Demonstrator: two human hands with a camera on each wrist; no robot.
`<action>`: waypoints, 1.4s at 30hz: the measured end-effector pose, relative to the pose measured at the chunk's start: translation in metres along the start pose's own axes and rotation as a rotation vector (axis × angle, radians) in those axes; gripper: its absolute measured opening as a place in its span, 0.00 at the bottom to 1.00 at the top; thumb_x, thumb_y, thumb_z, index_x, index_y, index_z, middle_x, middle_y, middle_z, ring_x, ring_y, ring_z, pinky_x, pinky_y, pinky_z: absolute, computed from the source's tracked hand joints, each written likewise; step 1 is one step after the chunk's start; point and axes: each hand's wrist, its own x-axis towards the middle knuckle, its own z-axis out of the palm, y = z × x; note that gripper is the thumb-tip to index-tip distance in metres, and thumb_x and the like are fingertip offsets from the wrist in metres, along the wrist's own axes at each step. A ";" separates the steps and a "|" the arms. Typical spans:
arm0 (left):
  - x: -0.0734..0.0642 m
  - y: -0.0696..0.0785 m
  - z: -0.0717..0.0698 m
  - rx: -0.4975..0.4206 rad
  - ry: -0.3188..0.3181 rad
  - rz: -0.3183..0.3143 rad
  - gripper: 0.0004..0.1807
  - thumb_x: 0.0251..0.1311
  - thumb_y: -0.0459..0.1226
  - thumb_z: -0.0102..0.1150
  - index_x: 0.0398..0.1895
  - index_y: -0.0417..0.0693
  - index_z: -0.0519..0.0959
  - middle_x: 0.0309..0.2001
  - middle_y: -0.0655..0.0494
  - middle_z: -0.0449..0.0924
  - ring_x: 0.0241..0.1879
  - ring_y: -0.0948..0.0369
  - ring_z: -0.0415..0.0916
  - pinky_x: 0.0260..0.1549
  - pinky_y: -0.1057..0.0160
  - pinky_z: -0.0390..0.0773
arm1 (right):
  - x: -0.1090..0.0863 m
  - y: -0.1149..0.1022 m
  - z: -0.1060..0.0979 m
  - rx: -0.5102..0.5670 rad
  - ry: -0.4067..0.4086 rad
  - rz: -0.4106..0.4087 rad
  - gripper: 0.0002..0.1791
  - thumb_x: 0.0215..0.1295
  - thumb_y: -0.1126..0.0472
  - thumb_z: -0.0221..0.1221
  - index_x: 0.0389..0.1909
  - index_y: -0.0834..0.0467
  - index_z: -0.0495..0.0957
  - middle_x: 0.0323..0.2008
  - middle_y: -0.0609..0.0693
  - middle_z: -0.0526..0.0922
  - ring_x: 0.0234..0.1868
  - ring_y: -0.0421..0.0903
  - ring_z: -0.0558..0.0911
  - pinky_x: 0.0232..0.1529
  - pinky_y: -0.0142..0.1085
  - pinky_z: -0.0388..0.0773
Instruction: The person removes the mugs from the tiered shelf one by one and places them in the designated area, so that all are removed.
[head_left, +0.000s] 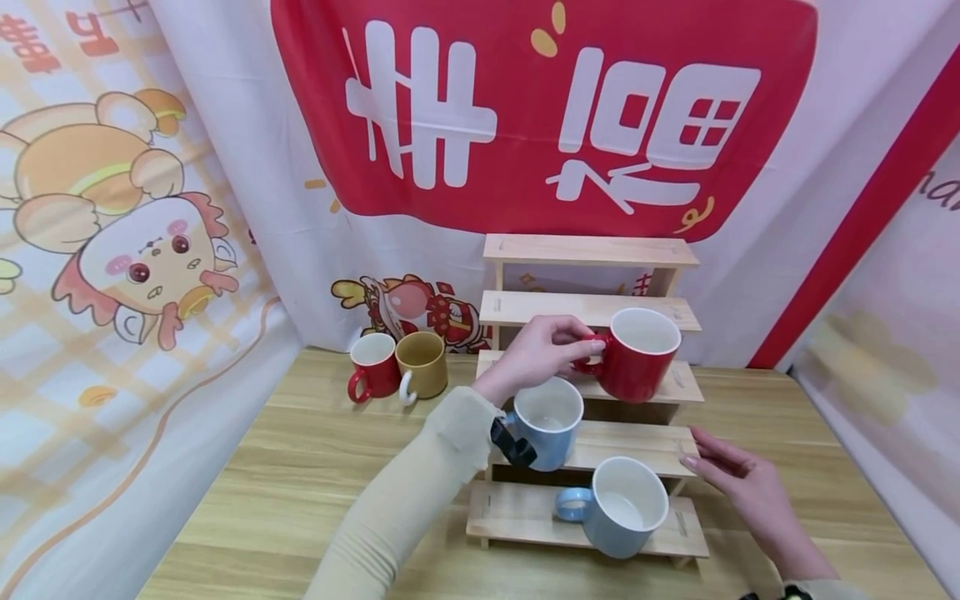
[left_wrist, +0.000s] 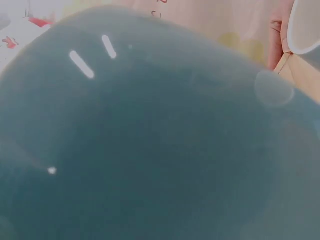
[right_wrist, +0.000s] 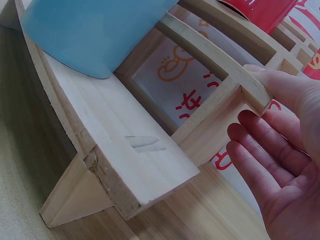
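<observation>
My left hand [head_left: 542, 354] grips the handle of a red mug [head_left: 637, 367] with a white inside, held at the third step of a wooden tiered stand [head_left: 622, 446]. Below my left wrist, a light blue mug [head_left: 551, 417] sits on the second step; its wall [left_wrist: 150, 150] fills most of the left wrist view. Another light blue mug [head_left: 626, 508] stands on the lowest step, handle to the left. My right hand [head_left: 738, 483] pinches the right end of the second step, thumb on top and index finger below, as the right wrist view shows.
A small red mug [head_left: 375, 367] and a mustard-brown mug [head_left: 422, 367] with a white handle stand together at the back left of the wooden table [head_left: 300, 500]. Printed cloths [head_left: 420, 233] hang behind and at both sides.
</observation>
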 end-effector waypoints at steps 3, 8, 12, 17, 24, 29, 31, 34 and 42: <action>0.000 -0.001 0.000 0.002 0.009 0.011 0.06 0.65 0.45 0.69 0.41 0.56 0.85 0.39 0.62 0.87 0.42 0.57 0.85 0.37 0.60 0.87 | 0.000 0.000 0.000 -0.004 -0.001 0.005 0.30 0.68 0.58 0.68 0.68 0.63 0.73 0.47 0.30 0.84 0.48 0.26 0.80 0.46 0.20 0.77; -0.001 0.000 -0.002 -0.007 0.023 0.038 0.08 0.65 0.45 0.70 0.43 0.55 0.85 0.39 0.61 0.87 0.41 0.55 0.86 0.38 0.56 0.87 | 0.002 0.000 0.000 -0.015 -0.002 0.016 0.31 0.68 0.56 0.69 0.69 0.62 0.73 0.48 0.29 0.83 0.48 0.25 0.79 0.47 0.20 0.77; -0.002 0.001 -0.002 -0.024 0.034 0.049 0.10 0.64 0.45 0.70 0.45 0.55 0.85 0.40 0.63 0.86 0.42 0.56 0.86 0.40 0.55 0.87 | 0.002 0.001 0.000 -0.005 0.001 0.020 0.31 0.68 0.57 0.69 0.68 0.63 0.73 0.48 0.29 0.83 0.48 0.25 0.79 0.47 0.20 0.77; -0.005 0.002 -0.003 -0.084 0.066 0.063 0.10 0.64 0.44 0.71 0.45 0.55 0.86 0.41 0.62 0.86 0.43 0.61 0.85 0.42 0.55 0.87 | 0.001 0.001 0.000 0.000 -0.002 0.015 0.31 0.68 0.58 0.69 0.68 0.63 0.73 0.48 0.29 0.83 0.48 0.25 0.79 0.47 0.20 0.77; -0.011 0.008 -0.003 -0.133 0.127 0.069 0.09 0.63 0.43 0.71 0.45 0.55 0.86 0.41 0.61 0.87 0.43 0.61 0.85 0.42 0.54 0.87 | 0.001 -0.001 0.000 -0.006 0.009 0.010 0.31 0.67 0.58 0.69 0.67 0.64 0.73 0.47 0.28 0.83 0.48 0.25 0.79 0.47 0.19 0.76; -0.018 0.014 -0.007 -0.136 0.180 0.093 0.09 0.64 0.42 0.71 0.46 0.54 0.86 0.41 0.62 0.87 0.42 0.62 0.85 0.41 0.57 0.87 | 0.001 -0.003 0.001 0.004 0.002 -0.003 0.30 0.67 0.59 0.69 0.67 0.65 0.73 0.49 0.28 0.83 0.48 0.25 0.80 0.47 0.19 0.77; -0.021 0.016 -0.010 -0.140 0.193 0.103 0.10 0.64 0.41 0.70 0.47 0.54 0.86 0.41 0.62 0.87 0.43 0.62 0.85 0.42 0.60 0.86 | 0.000 -0.003 0.001 0.004 0.000 -0.007 0.30 0.67 0.59 0.69 0.67 0.65 0.73 0.49 0.28 0.83 0.48 0.25 0.80 0.47 0.19 0.76; -0.025 0.018 -0.013 -0.134 0.214 0.110 0.11 0.64 0.43 0.70 0.48 0.55 0.86 0.43 0.64 0.86 0.44 0.63 0.84 0.44 0.63 0.85 | 0.000 -0.003 0.001 0.010 -0.001 -0.009 0.30 0.68 0.59 0.69 0.67 0.65 0.74 0.48 0.28 0.83 0.48 0.25 0.80 0.47 0.19 0.76; -0.037 0.025 -0.023 -0.075 0.282 0.112 0.13 0.64 0.46 0.69 0.50 0.57 0.85 0.46 0.67 0.86 0.46 0.65 0.83 0.47 0.65 0.84 | 0.000 -0.004 0.002 0.036 -0.006 -0.012 0.29 0.68 0.61 0.68 0.67 0.66 0.73 0.49 0.28 0.83 0.48 0.26 0.80 0.47 0.19 0.77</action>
